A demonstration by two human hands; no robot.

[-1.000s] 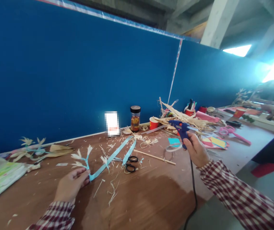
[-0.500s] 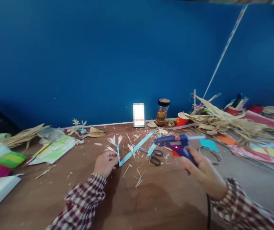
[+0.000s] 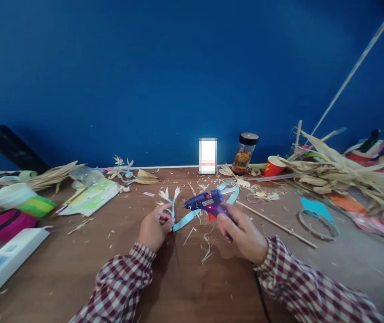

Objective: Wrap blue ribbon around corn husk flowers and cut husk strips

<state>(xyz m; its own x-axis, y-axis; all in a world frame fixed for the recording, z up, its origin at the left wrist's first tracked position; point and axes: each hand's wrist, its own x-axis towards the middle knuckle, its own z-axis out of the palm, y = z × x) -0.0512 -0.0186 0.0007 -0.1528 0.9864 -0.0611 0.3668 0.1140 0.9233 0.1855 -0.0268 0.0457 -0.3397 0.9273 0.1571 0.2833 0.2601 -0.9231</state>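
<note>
My left hand [image 3: 156,227] pinches the stem of a small husk flower [image 3: 170,196], pale petals on branches wrapped in light blue. From the stem's lower end a light blue paper strip [image 3: 187,219] runs back to the right and loops near the husk scraps. My right hand [image 3: 243,231] is wrapped round the handle of a blue hot glue gun [image 3: 208,201], whose small red light is lit. Its nozzle points left, a short way from the flower stem and apart from it. The gun covers part of the strip.
Against the wall stand a jar [image 3: 245,153] with a black lid and a red paper cup [image 3: 275,166]. Dry corn husks [image 3: 333,170] pile up at the right. A thin stick [image 3: 279,224] and a wire ring [image 3: 318,225] lie nearer. At left is a white power strip [image 3: 13,264].
My right hand has brought the glue gun leftward, nearer the flower stem. My left hand keeps its pinch on the stem. The view has turned a little to the left.
</note>
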